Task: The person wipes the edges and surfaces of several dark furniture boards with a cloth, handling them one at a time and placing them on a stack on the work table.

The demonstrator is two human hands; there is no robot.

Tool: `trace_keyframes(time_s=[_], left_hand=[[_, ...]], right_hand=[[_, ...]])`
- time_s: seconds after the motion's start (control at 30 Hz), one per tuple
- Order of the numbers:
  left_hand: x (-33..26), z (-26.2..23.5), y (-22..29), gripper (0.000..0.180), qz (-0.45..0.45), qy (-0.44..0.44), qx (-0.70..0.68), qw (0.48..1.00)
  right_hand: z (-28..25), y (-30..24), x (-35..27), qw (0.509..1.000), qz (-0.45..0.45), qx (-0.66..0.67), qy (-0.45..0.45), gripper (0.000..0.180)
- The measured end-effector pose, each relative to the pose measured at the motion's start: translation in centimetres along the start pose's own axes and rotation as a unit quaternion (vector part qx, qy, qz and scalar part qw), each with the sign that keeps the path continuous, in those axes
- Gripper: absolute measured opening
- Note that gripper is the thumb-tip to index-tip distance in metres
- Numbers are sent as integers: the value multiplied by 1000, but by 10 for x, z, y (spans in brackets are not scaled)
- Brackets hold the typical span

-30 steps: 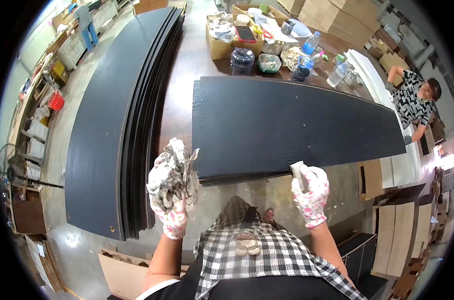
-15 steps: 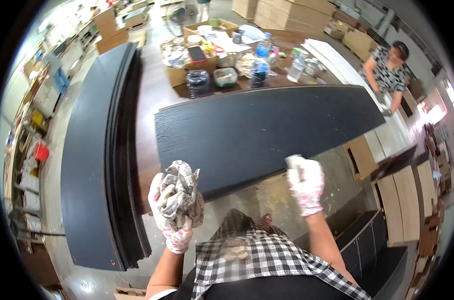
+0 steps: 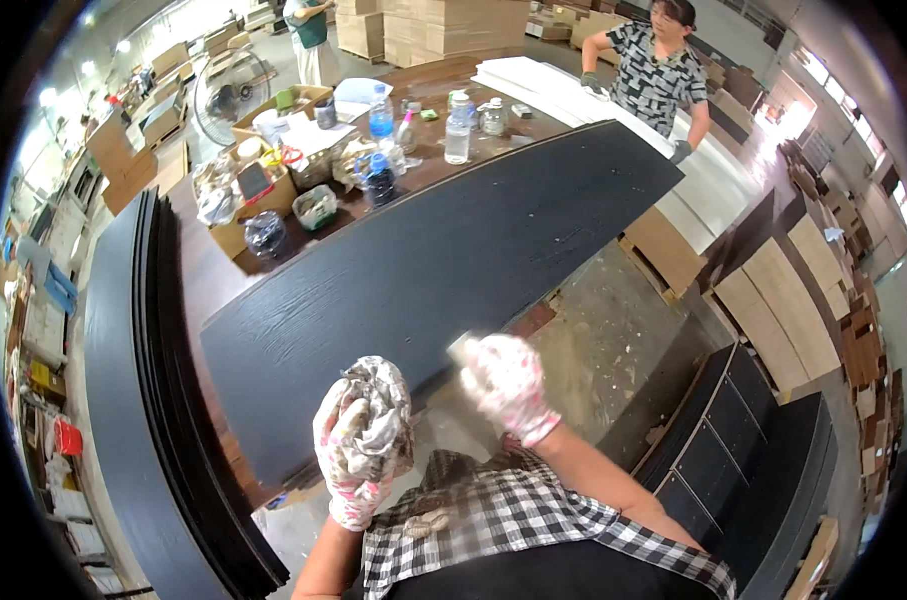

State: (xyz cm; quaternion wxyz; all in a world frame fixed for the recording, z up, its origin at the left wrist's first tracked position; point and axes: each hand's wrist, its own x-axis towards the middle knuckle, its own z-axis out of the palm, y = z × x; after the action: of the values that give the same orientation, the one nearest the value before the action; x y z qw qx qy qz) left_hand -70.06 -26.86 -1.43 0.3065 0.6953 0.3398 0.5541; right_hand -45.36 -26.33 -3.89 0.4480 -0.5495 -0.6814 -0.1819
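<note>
My left hand (image 3: 345, 462), in a white glove with pink marks, is closed around a crumpled grey-white rag (image 3: 381, 395) at the near edge of a long black board (image 3: 453, 235). My right hand (image 3: 510, 385), gloved the same way and blurred, hovers by the board's near edge. Its fingers are closed on a small pale piece (image 3: 460, 348) whose kind I cannot make out. The board lies slantwise on a dark brown table (image 3: 198, 255), its surface marked with fine streaks and small light specks.
Black boards (image 3: 123, 380) are stacked at left. Bottles (image 3: 457, 130) and a cluttered carton (image 3: 231, 238) stand beyond the board. A co-worker (image 3: 658, 75) handles white panels (image 3: 713, 190) at far right. More black boards (image 3: 743, 450) sit at lower right; a fan (image 3: 228, 95) stands behind.
The view has turned right, so the table's contents sit further left. My right hand has come closer to my left. The rag stays in my left hand. The co-worker stands more upright.
</note>
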Motion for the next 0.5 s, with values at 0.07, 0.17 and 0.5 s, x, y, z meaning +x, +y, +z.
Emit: trace_keyframes(time_s=[0.07, 0.17, 0.5], left_hand=[[7, 15, -3, 50, 20, -10, 29, 999], [34, 65, 11, 40, -94, -21, -102, 990], [114, 268, 1, 39, -73, -104, 96, 987]], right_hand=[[-6, 22, 2, 999, 24, -18, -23, 15], [-49, 130, 13, 970, 132, -177, -103, 14], [-84, 267, 29, 991, 74, -53, -101, 23]])
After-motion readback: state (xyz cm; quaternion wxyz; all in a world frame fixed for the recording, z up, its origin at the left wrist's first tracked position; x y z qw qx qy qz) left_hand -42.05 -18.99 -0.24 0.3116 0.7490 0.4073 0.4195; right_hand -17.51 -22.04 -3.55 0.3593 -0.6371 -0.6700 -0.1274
